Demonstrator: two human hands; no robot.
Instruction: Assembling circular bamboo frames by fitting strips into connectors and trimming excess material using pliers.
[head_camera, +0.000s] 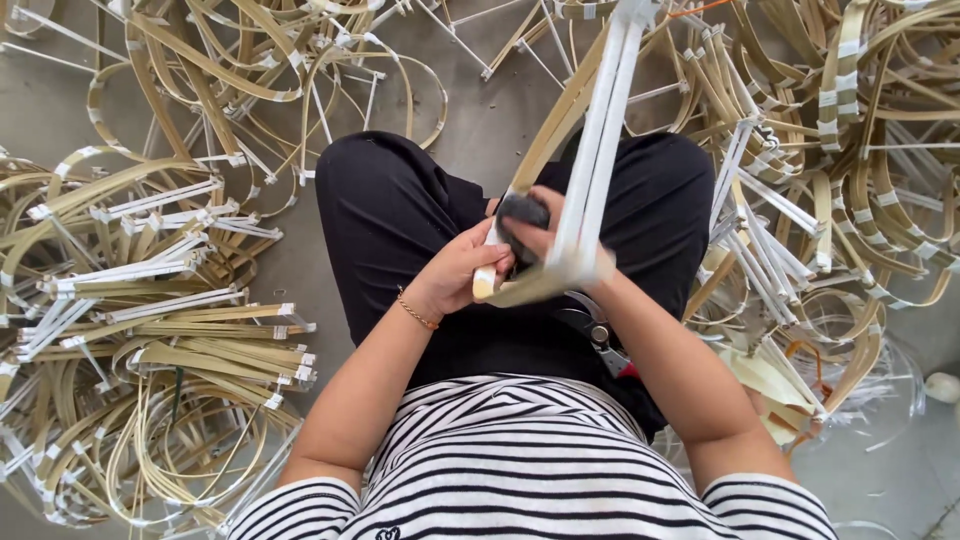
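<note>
Centre of frame: left hand (455, 270) curled around lower end of bamboo strip bundle (590, 150), thumb on top. Right hand (540, 232) closed over dark tape roll (522, 215), pressed against same bundle. Bundle rising to upper edge, white and tan strips together. Metal shears (592, 328) on lap just below. Heaps of bent bamboo frames (150, 300) left and right, crowding both knees. Grey concrete floor (300, 270) beneath.

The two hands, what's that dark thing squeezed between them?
In the head view, a small dark lump sits between the left hand and right hand, against the bamboo strip bundle; its kind is unclear.
</note>
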